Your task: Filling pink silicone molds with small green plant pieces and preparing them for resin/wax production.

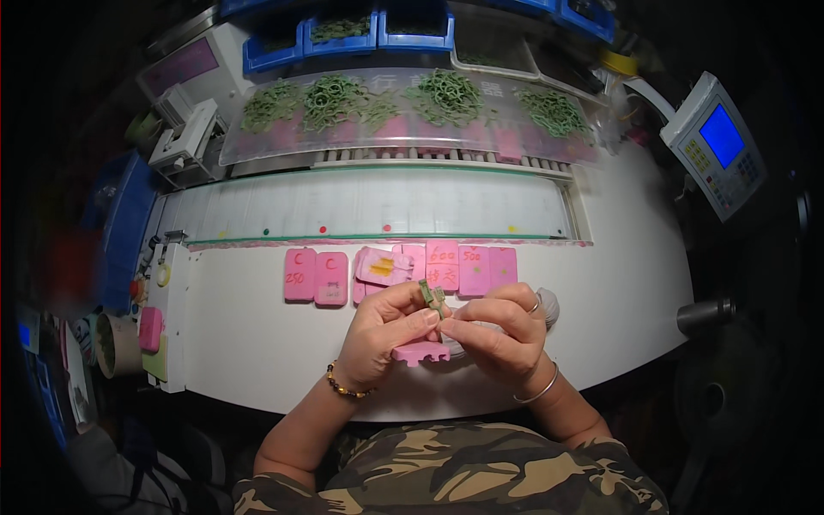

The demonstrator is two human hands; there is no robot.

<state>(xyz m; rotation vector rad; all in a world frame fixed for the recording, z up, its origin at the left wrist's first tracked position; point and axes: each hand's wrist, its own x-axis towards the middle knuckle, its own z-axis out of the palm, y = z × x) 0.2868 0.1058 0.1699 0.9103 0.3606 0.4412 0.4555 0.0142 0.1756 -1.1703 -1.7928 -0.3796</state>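
Just above the near edge of the white table, the left hand and right hand meet, fingertips pinched together on a small green part, with a pink notched block gripped beneath. Behind them lies a row of pink blocks. Farther off, a clear tray carries heaps of green rings. Farthest, blue bins hold more green pieces.

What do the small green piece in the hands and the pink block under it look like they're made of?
Green piece: likely rubber or soft plastic, matte; it is pinched between both hands' fingers. Pink block: probably moulded plastic or foam, evenly coloured with a notched edge. Neither is certain at this size.
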